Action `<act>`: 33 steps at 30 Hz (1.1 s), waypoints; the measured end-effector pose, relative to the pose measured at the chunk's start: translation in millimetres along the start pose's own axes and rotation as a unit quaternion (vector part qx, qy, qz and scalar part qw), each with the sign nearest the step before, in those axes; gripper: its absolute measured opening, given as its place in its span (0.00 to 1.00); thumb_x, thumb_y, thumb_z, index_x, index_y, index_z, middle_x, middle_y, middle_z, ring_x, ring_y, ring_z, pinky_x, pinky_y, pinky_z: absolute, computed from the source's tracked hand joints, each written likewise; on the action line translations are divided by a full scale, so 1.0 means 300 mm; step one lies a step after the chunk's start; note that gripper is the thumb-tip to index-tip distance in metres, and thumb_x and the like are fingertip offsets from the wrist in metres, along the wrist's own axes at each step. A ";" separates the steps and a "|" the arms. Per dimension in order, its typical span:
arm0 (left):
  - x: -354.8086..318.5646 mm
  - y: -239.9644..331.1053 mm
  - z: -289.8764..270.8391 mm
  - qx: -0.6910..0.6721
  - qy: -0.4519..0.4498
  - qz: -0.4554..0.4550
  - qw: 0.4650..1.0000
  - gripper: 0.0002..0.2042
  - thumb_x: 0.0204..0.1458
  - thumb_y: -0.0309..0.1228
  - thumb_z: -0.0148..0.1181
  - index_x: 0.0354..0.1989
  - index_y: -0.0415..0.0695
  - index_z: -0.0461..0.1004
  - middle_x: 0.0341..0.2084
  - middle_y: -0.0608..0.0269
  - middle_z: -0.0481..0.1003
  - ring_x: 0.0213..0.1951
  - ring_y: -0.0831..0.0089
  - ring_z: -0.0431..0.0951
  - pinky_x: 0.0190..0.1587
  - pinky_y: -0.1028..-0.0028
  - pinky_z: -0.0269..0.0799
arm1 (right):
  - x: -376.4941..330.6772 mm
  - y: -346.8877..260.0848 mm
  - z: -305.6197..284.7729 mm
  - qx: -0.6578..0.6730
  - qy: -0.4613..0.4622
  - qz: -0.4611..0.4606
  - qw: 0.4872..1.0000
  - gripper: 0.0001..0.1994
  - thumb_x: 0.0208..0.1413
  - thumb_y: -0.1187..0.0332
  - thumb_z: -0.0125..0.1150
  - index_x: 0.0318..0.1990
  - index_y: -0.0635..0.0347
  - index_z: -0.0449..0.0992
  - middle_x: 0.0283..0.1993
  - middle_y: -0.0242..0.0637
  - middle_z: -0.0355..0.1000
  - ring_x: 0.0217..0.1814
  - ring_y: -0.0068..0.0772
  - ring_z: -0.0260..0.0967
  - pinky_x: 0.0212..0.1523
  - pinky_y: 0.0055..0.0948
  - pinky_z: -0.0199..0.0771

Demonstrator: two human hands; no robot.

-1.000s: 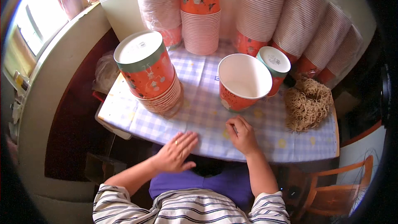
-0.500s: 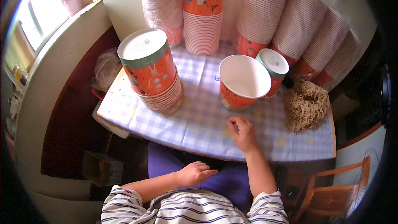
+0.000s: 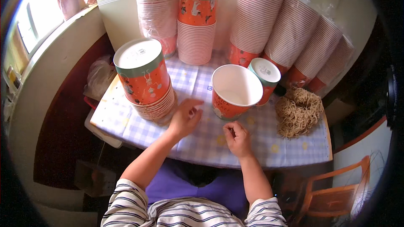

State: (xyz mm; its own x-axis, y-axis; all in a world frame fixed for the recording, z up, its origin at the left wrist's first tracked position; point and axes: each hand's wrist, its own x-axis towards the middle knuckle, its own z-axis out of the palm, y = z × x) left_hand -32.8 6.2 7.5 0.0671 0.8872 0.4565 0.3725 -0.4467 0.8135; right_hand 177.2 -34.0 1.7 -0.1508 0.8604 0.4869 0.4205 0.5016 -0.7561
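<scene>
Left hand [image 3: 184, 120] now out over the table; half a second ago it lay low across the purple trousers [image 3: 179, 185]. Right hand [image 3: 237, 142] much as it was, in a loose curl in front of the upright tub [image 3: 235, 94]. Whole scene sits slightly lower and further left in view; tubs look unshifted on the checked tablecloth [image 3: 202, 148]. Left fingers part bent, thumb standing off from them, nothing seen between. Right fingers drawn in, thumb up against the bent forefinger; cannot tell whether anything small is pinched there. Upright tub: orange outside, white inside, mouth up, just beyond the right knuckles and to the right of the left fingertips, a strip of cloth showing between it and the left hand. On the left hand's other side, close by, the upturned stack [image 3: 145, 82], green band at top; contact between the two not clear. Behind the upright tub on its right, partly hidden by it, a smaller upturned tub [image 3: 265, 70]. Further right, a tangled bundle of tan string [image 3: 299, 113]. Along the back: a bagged stack [image 3: 156, 10], a tall nested stack [image 3: 197, 31], then a leaning row of wrapped stacks [image 3: 290, 31]. Nothing stands between either hand and the upright tub.
</scene>
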 end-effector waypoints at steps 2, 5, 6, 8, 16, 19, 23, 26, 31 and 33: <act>0.082 -0.003 0.015 -0.012 0.025 0.017 0.999 0.16 0.47 0.21 0.52 0.48 0.42 0.68 0.40 0.57 0.69 0.34 0.71 0.72 0.36 0.74 0.68 | 0.000 0.000 -0.007 -0.007 0.010 -0.005 1.000 0.03 0.50 0.74 0.57 0.31 0.64 0.71 0.28 0.43 0.70 0.31 0.41 0.70 0.33 0.32 0.70; 0.206 0.022 0.025 0.019 0.038 0.071 0.997 0.21 0.46 0.17 0.48 0.52 0.45 0.66 0.47 0.55 0.65 0.43 0.66 0.70 0.42 0.71 0.69 | -0.003 -0.005 -0.010 -0.031 0.029 -0.026 0.999 0.03 0.50 0.75 0.57 0.32 0.63 0.71 0.29 0.43 0.70 0.32 0.42 0.70 0.33 0.32 0.70; 0.242 0.015 0.025 0.052 0.040 0.129 0.989 0.23 0.44 0.16 0.47 0.51 0.45 0.66 0.49 0.52 0.64 0.47 0.59 0.70 0.45 0.67 0.69 | -0.004 -0.006 -0.010 -0.019 0.047 -0.038 0.998 0.03 0.50 0.75 0.57 0.32 0.62 0.71 0.29 0.41 0.70 0.30 0.38 0.69 0.31 0.30 0.69; 0.302 0.024 0.020 0.106 0.070 0.192 0.973 0.23 0.41 0.15 0.49 0.48 0.46 0.69 0.51 0.51 0.64 0.50 0.54 0.68 0.47 0.63 0.68 | 0.011 -0.030 -0.021 -0.007 0.067 -0.054 0.996 0.02 0.50 0.75 0.57 0.32 0.62 0.71 0.30 0.39 0.69 0.28 0.34 0.68 0.30 0.27 0.68; 0.241 0.081 0.025 0.172 -0.050 0.337 0.924 0.14 0.36 0.18 0.58 0.34 0.47 0.73 0.40 0.58 0.70 0.42 0.60 0.70 0.41 0.64 0.67 | 0.139 -0.163 -0.208 0.005 0.098 -0.066 0.993 0.03 0.52 0.73 0.57 0.32 0.62 0.71 0.29 0.29 0.67 0.24 0.16 0.57 0.26 0.16 0.59; 0.141 0.151 0.030 0.159 -0.074 0.337 0.925 0.16 0.36 0.20 0.59 0.38 0.46 0.73 0.40 0.59 0.70 0.40 0.61 0.71 0.41 0.65 0.68 | 0.210 -0.202 -0.257 -0.006 0.006 -0.002 1.000 0.04 0.51 0.73 0.57 0.31 0.65 0.72 0.29 0.33 0.69 0.27 0.20 0.63 0.28 0.21 0.63; 0.071 0.140 0.040 0.109 0.011 0.294 0.949 0.17 0.38 0.20 0.61 0.41 0.45 0.73 0.39 0.59 0.70 0.36 0.61 0.73 0.39 0.68 0.69 | 0.297 -0.186 -0.237 -0.007 -0.109 0.015 0.994 0.05 0.50 0.72 0.58 0.30 0.65 0.72 0.29 0.32 0.69 0.30 0.19 0.65 0.32 0.22 0.66; 0.083 0.092 0.037 0.025 0.069 0.137 0.988 0.14 0.44 0.21 0.59 0.42 0.43 0.72 0.37 0.59 0.71 0.33 0.70 0.73 0.34 0.74 0.68 | 0.343 -0.159 -0.209 -0.051 -0.148 0.002 0.988 0.06 0.49 0.71 0.59 0.30 0.66 0.73 0.30 0.36 0.71 0.32 0.23 0.68 0.34 0.24 0.68; 0.129 0.051 0.051 -0.024 0.049 0.046 0.997 0.12 0.47 0.22 0.57 0.42 0.42 0.72 0.36 0.61 0.71 0.29 0.77 0.70 0.33 0.78 0.66 | 0.419 -0.137 -0.181 -0.084 -0.162 0.008 0.983 0.06 0.48 0.71 0.58 0.29 0.65 0.74 0.30 0.41 0.73 0.33 0.32 0.71 0.35 0.30 0.70; 0.139 0.068 0.075 -0.049 0.025 0.018 0.998 0.10 0.48 0.22 0.56 0.40 0.41 0.73 0.34 0.62 0.72 0.28 0.79 0.69 0.32 0.79 0.66 | 0.442 -0.127 -0.171 -0.084 -0.160 0.015 0.983 0.05 0.47 0.71 0.58 0.28 0.65 0.74 0.30 0.44 0.74 0.33 0.38 0.72 0.36 0.33 0.71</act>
State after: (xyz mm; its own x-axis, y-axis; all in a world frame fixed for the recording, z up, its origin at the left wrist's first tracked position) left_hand -1.5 36.6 34.9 0.0312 0.8643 0.5021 0.2773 -0.4901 0.8264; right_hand 187.0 56.2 117.4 -0.3993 0.8724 0.2819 0.5663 0.4765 -0.6725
